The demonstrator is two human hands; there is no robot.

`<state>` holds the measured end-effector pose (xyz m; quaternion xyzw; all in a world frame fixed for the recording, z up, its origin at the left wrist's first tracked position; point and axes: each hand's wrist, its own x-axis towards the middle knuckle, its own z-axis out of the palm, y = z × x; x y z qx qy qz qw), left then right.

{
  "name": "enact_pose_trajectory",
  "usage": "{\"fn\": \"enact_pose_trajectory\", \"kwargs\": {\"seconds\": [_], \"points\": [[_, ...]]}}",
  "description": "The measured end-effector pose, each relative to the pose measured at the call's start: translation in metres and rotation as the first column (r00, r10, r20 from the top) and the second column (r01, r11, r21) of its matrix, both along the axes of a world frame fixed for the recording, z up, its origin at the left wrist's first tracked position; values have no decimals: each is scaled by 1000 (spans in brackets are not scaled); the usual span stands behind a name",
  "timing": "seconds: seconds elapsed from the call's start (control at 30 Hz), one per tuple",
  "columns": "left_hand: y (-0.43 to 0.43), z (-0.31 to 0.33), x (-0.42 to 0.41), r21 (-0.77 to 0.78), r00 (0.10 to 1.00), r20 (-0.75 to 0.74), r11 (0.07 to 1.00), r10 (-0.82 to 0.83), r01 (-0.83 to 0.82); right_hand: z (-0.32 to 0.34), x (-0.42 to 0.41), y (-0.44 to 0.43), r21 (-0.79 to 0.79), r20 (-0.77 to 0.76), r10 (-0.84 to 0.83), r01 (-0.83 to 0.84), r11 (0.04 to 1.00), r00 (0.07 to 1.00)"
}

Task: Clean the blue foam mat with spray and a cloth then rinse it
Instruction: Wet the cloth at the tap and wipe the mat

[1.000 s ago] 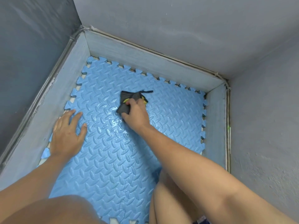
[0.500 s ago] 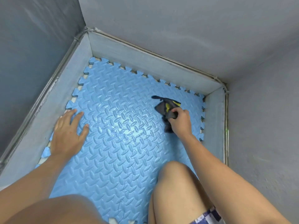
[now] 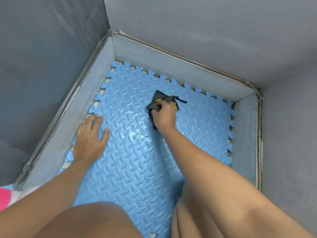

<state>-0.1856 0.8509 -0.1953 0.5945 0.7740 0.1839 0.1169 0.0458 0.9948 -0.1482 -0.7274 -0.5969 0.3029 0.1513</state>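
The blue foam mat [image 3: 197, 127], embossed and with jigsaw edges, fills the floor of a narrow grey corner. A wet, shiny patch lies near its middle. My right hand [image 3: 164, 115] presses a dark grey cloth [image 3: 160, 98] with yellow trim onto the far middle of the mat, fingers closed on it. Flat on the mat's left edge rests my left hand [image 3: 90, 140], fingers spread and holding nothing. No spray bottle is in view.
Grey walls close in on three sides, with a pale grey skirting [image 3: 171, 66] running around the mat. My bare knees [image 3: 96, 220] fill the bottom of the view. A pink and white object [image 3: 5, 198] shows at the lower left edge.
My right hand has swept the cloth back from the mat's right side to its far middle. The left hand has stayed flat in place.
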Motion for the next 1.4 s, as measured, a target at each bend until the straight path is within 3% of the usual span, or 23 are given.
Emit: {"fn": "enact_pose_trajectory", "kwargs": {"seconds": [0.1,0.2,0.33,0.47,0.6,0.73,0.93,1.07,1.2,1.3,1.4], "points": [[1,-1,0,21,1000,7,1000,5,-5,-2,-72,-7,18,-60,243,-242,970,968],[2,-3,-1,31,1000,-3,1000,6,-5,0,-98,-18,24,-1,466,-466,884,885],[1,-4,-1,26,1000,-5,1000,1,-1,2,-59,-18,16,29,513,-514,858,858],[0,-5,-2,35,1000,-7,999,1,0,6,36,3,37,122,394,-401,915,911],[0,-4,-1,31,1000,-6,1000,2,-2,6,155,25,56,268,57,-75,996,962],[0,-3,0,24,1000,-7,1000,10,-10,2,219,41,43,294,-213,210,977,932],[1,-3,0,12,1000,-23,1000,19,-19,-9,106,66,54,196,-118,109,993,973],[1,-4,0,14,999,-28,1000,24,-23,-14,-26,70,101,57,169,-174,980,984],[1,-5,0,41,999,-31,999,20,-18,-13,-127,66,114,44,448,-450,886,893],[2,-4,-1,40,1000,-24,999,20,-19,-10,-145,70,94,85,504,-510,855,860],[0,-3,0,34,1000,-28,999,13,-12,-8,-112,84,121,82,472,-479,870,878]]}}
